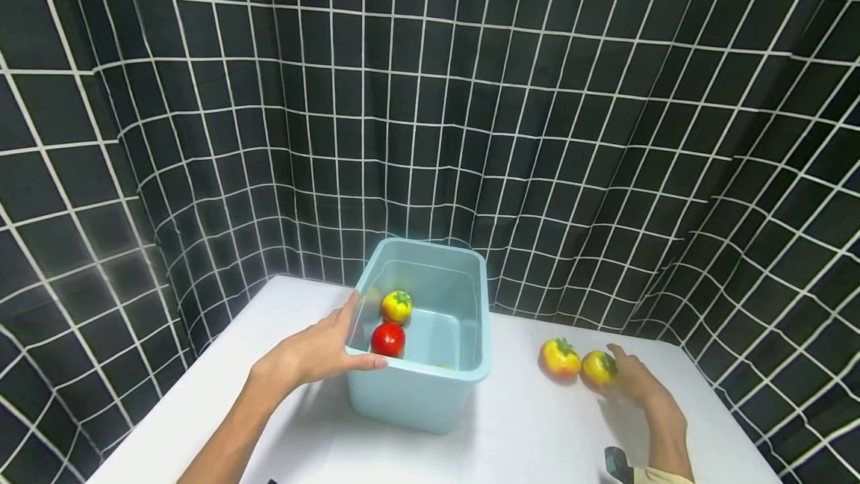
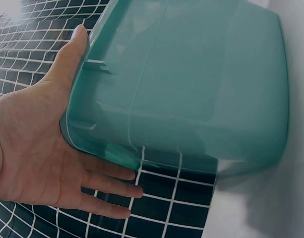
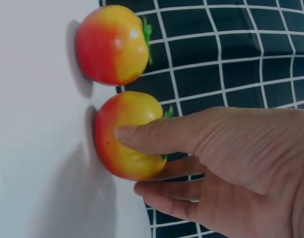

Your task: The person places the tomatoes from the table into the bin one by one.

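My left hand (image 1: 312,349) rests on the near left corner of a light blue plastic bin (image 1: 430,398), thumb over the front rim. In the left wrist view, its fingers (image 2: 104,186) extend straight along the bin's outside. Inside the bin lie a red tomato (image 1: 388,340) and a yellow tomato (image 1: 396,306) with a green top. To the right, my right hand (image 1: 634,379) pinches a yellow-and-red tomato (image 3: 129,136) resting on the table. Its thumb lies across the near side; the fingertips behind are partly hidden. Just left of it sits another yellow-and-red tomato (image 1: 559,359).
The white table (image 1: 524,432) carries the bin near its middle. Dark cloth with a white grid (image 1: 430,95) hangs behind and along both sides. A sliver of yellow (image 1: 446,366) shows behind the bin's front rim.
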Motion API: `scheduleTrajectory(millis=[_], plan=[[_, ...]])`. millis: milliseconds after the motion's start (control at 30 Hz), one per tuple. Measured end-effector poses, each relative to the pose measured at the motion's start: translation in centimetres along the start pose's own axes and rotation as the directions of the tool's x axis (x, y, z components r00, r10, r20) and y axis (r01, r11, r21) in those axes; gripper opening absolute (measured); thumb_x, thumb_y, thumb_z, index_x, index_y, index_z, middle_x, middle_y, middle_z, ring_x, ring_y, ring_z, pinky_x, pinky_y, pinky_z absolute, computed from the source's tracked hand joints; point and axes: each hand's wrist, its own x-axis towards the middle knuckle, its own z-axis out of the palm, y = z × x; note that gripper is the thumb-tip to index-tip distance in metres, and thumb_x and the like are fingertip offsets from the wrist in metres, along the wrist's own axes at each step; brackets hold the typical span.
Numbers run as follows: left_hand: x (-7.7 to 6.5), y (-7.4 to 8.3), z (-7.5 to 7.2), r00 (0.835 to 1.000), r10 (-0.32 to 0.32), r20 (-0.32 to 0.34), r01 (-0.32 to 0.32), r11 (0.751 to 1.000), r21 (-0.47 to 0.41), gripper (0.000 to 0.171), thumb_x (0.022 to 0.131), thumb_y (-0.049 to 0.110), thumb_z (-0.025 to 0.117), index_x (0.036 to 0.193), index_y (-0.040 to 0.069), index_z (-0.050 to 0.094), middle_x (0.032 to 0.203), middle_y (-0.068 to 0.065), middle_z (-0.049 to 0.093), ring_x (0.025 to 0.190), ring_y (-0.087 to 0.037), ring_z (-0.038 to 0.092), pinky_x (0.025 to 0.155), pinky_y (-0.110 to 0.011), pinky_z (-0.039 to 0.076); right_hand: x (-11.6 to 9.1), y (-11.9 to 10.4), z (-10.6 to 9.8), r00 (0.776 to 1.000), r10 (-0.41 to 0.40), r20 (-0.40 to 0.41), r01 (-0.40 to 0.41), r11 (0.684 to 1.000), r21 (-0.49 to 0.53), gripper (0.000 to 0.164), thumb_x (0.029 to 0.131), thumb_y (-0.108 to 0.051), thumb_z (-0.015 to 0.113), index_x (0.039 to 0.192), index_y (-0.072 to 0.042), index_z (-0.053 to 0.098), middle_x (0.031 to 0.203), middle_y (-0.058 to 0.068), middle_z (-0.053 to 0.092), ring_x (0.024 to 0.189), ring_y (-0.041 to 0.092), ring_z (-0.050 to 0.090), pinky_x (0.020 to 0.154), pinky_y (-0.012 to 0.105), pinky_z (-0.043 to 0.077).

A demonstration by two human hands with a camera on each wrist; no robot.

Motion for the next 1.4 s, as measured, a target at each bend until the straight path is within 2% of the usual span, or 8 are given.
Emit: scheduleTrajectory(millis=[200, 400, 700, 867, 967, 1100, 1233, 1400], plan=[[0.0, -0.1, 0.0, 1.0, 0.002, 0.0, -0.002, 1.0, 0.004, 0.135, 0.077, 0.084, 0.07, 0.169, 0.01, 0.005, 0.174, -0.015, 0.026, 0.157, -0.038, 0.037, 0.118, -0.065, 0.041, 0.4, 0.3, 0.4, 1.0, 0.024, -0.006, -0.025, 0.996, -0.082, 0.088, 0.098, -0.043, 0.069, 0.148, 0.021, 0.036, 0.146, 0.052, 0.036, 0.137, 0.07, 0.035, 0.108, 0.08, 0.035], [-0.1, -0.1, 0.0, 1.0, 0.003, 0.002, -0.003, 1.0, 0.004, 0.134, 0.077, 0.082, 0.07, 0.169, 0.01, 0.005, 0.174, -0.015, 0.025, 0.157, -0.038, 0.036, 0.119, -0.066, 0.04, 0.7, 0.4, 0.7, 1.0, 0.022, -0.01, -0.022, 0.998, -0.067, 0.083, 0.097, -0.04, 0.07, 0.142, 0.023, 0.041, 0.136, 0.05, 0.046, 0.13, 0.068, 0.044, 0.106, 0.077, 0.04], [-0.4, -0.1, 0.0, 1.0, 0.017, 0.002, -0.017, 1.0, 0.002, 0.134, 0.078, 0.08, 0.071, 0.169, 0.008, 0.004, 0.174, -0.017, 0.025, 0.157, -0.04, 0.036, 0.118, -0.066, 0.041, -0.2, 0.5, -0.2, 0.998, 0.033, -0.062, -0.033, 0.999, -0.003, 0.105, 0.095, -0.047, 0.071, 0.149, 0.025, 0.016, 0.132, 0.054, 0.043, 0.122, 0.067, 0.051, 0.104, 0.076, 0.043], [-0.3, -0.1, 0.0, 1.0, 0.026, -0.003, -0.026, 1.0, 0.008, 0.133, 0.079, 0.08, 0.071, 0.169, 0.008, 0.004, 0.174, -0.017, 0.026, 0.157, -0.039, 0.037, 0.119, -0.065, 0.041, -0.5, -0.1, -1.5, 0.996, 0.001, -0.093, 0.004, 0.998, 0.061, 0.113, 0.092, -0.032, 0.073, 0.15, 0.025, -0.004, 0.123, 0.05, 0.049, 0.104, 0.052, 0.061, 0.095, 0.068, 0.05], [-0.3, 0.0, -0.1, 1.0, 0.029, 0.0, -0.029, 1.0, -0.001, 0.134, 0.079, 0.081, 0.071, 0.169, 0.008, 0.004, 0.174, -0.017, 0.024, 0.158, -0.038, 0.036, 0.12, -0.063, 0.039, -0.6, -0.5, -1.6, 0.99, -0.017, -0.139, 0.033, 0.993, 0.111, 0.11, 0.087, -0.022, 0.074, 0.149, 0.022, -0.006, 0.12, 0.048, 0.05, 0.1, 0.049, 0.063, 0.089, 0.061, 0.054], [-0.3, 0.0, 0.0, 1.0, 0.023, 0.005, -0.023, 1.0, -0.004, 0.134, 0.078, 0.081, 0.071, 0.169, 0.007, 0.004, 0.175, -0.016, 0.023, 0.159, -0.038, 0.034, 0.122, -0.063, 0.037, -0.8, -1.2, -1.6, 0.974, -0.023, -0.227, 0.074, 0.973, 0.218, 0.096, 0.091, -0.014, 0.069, 0.148, 0.014, -0.003, 0.127, 0.047, 0.044, 0.112, 0.057, 0.058, 0.096, 0.064, 0.055], [-0.3, 0.0, 0.0, 1.0, 0.019, 0.007, -0.019, 1.0, -0.006, 0.135, 0.078, 0.081, 0.071, 0.169, 0.008, 0.004, 0.175, -0.016, 0.023, 0.158, -0.037, 0.034, 0.122, -0.063, 0.038, -1.2, -2.3, -2.2, 0.959, 0.021, -0.283, 0.077, 0.941, 0.33, 0.093, 0.099, -0.013, 0.06, 0.156, 0.007, -0.011, 0.146, 0.048, 0.029, 0.131, 0.062, 0.043, 0.111, 0.072, 0.043], [-0.1, -0.1, 0.1, 1.0, 0.017, -0.003, -0.017, 1.0, -0.005, 0.135, 0.077, 0.082, 0.071, 0.169, 0.009, 0.004, 0.174, -0.015, 0.024, 0.158, -0.036, 0.036, 0.122, -0.062, 0.038, -1.9, -3.6, -3.2, 0.945, 0.046, -0.325, 0.076, 0.932, 0.355, 0.09, 0.106, -0.027, 0.054, 0.161, 0.007, -0.008, 0.151, 0.046, 0.029, 0.133, 0.061, 0.044, 0.108, 0.07, 0.047]])
